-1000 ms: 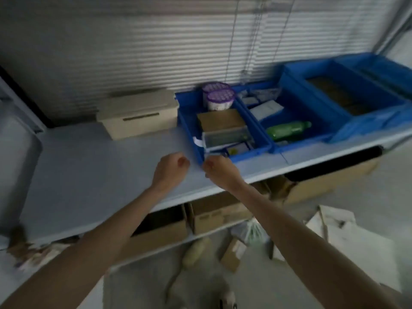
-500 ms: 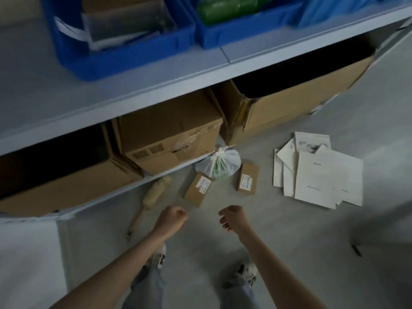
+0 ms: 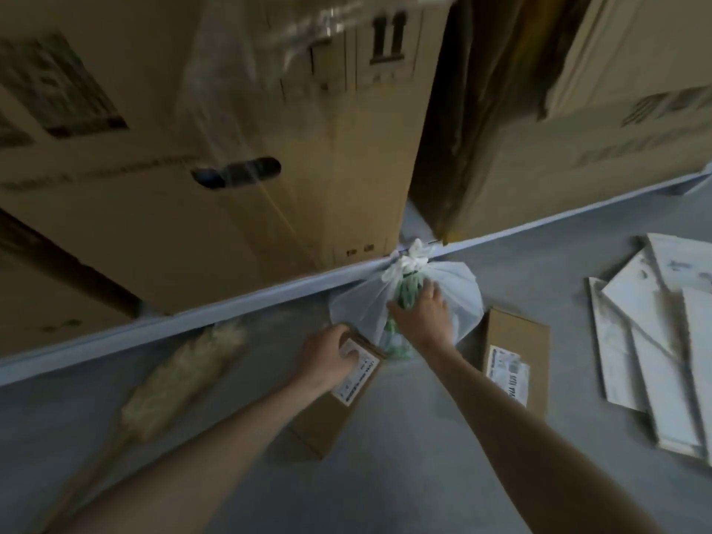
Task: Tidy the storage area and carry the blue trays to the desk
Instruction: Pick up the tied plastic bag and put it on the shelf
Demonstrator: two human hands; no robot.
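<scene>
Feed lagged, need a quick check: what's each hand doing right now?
Left hand: fingers curled on the small labelled box.
Right hand: open, fingers laid on the white plastic bag.

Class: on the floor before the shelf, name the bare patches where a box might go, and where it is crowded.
Bare floor lies nearer the viewer between the left box and the right box, and between the right box and the white sheets. Crowded: the bag sits between both boxes against the shelf edge.
</scene>
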